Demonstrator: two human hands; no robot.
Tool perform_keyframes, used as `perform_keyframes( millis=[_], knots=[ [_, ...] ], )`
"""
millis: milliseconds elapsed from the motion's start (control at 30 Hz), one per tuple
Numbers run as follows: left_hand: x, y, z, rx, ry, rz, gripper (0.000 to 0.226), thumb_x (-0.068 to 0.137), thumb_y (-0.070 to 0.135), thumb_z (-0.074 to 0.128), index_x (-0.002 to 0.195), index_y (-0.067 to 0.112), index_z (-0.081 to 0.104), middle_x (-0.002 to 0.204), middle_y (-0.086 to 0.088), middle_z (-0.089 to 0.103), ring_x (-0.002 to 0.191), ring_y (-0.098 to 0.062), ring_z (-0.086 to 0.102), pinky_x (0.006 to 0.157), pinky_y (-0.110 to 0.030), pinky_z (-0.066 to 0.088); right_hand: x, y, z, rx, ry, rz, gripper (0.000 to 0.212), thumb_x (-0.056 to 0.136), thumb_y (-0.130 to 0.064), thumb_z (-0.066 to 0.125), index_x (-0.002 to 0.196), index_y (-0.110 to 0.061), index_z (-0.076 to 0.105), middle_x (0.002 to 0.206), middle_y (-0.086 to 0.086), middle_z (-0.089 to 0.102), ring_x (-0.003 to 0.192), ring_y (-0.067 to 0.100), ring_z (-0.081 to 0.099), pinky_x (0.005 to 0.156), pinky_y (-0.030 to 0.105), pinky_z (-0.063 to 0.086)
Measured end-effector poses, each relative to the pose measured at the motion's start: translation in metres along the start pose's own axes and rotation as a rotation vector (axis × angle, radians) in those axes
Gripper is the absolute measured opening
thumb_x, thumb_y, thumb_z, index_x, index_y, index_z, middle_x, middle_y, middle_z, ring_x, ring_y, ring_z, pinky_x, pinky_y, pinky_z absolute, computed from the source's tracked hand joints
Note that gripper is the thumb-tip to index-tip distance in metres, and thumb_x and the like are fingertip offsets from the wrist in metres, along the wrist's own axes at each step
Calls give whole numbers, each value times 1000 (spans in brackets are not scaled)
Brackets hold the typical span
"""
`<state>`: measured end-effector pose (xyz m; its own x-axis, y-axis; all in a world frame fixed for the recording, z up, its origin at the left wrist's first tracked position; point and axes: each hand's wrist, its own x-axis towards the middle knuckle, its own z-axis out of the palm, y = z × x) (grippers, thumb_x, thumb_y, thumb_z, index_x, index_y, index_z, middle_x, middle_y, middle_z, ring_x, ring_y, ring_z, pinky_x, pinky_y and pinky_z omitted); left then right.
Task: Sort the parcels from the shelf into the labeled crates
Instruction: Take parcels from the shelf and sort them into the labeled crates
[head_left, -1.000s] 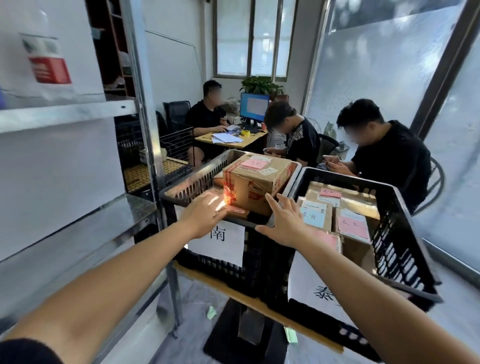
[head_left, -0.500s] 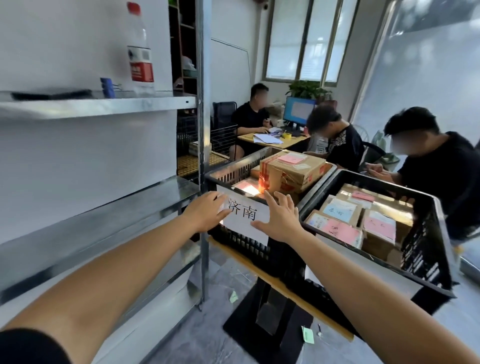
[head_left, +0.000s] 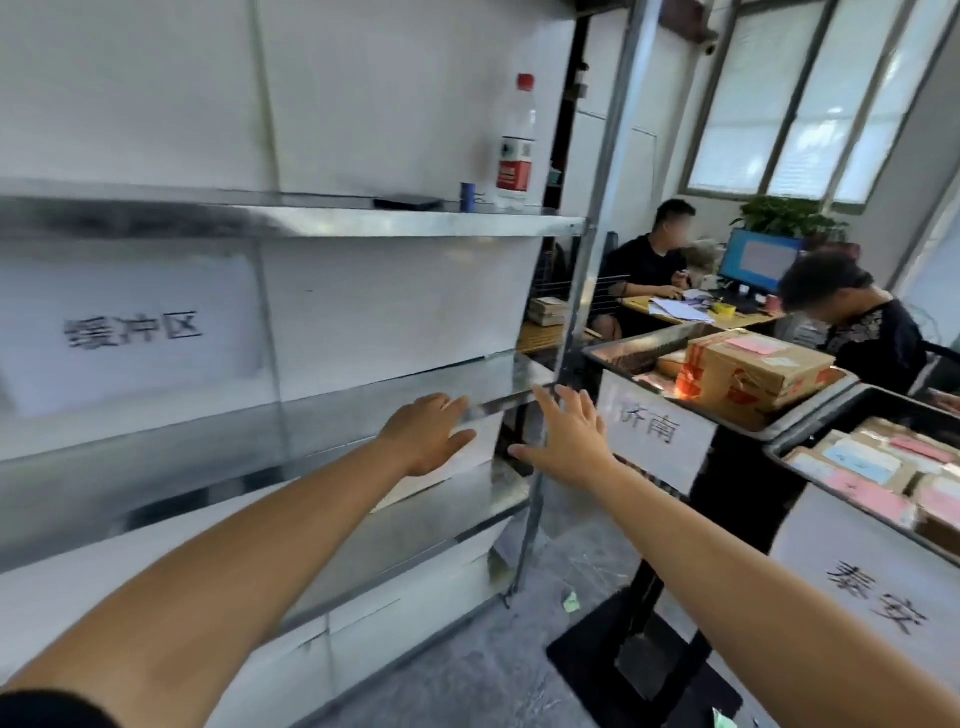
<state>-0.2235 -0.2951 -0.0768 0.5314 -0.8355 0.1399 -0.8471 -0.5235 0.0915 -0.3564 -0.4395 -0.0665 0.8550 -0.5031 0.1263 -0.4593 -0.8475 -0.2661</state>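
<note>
- The left hand is stretched out by the edge of the middle board of the shelf. Its grip is loose, fingers straight, holding nothing. I cannot tell if it touches the metal.
- The right hand is just beside it, near the shelf post. Its grip is apart too, fingers spread, holding nothing.
- To the right, a crate with a white label holds a big brown parcel with red tape.
- Beside it, a second crate holds small parcels with pink and blue notes.
- A bottle stands on the top board.
- Far back, people sit at a surface.
</note>
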Motion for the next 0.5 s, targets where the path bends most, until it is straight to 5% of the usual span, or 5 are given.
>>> perform_keyframes(
  millis=[500],
  knots=[
    [-360,-204,-49,68,-1,-620,65,98,46,30,149,11,10,153,-11,23,137,-29,30,110,-40,30,-124,-340,102,124,-152,-486,85,85,-54,55,150,-28,7,157,3,4,145,31,-4,117,52,8]
  ],
)
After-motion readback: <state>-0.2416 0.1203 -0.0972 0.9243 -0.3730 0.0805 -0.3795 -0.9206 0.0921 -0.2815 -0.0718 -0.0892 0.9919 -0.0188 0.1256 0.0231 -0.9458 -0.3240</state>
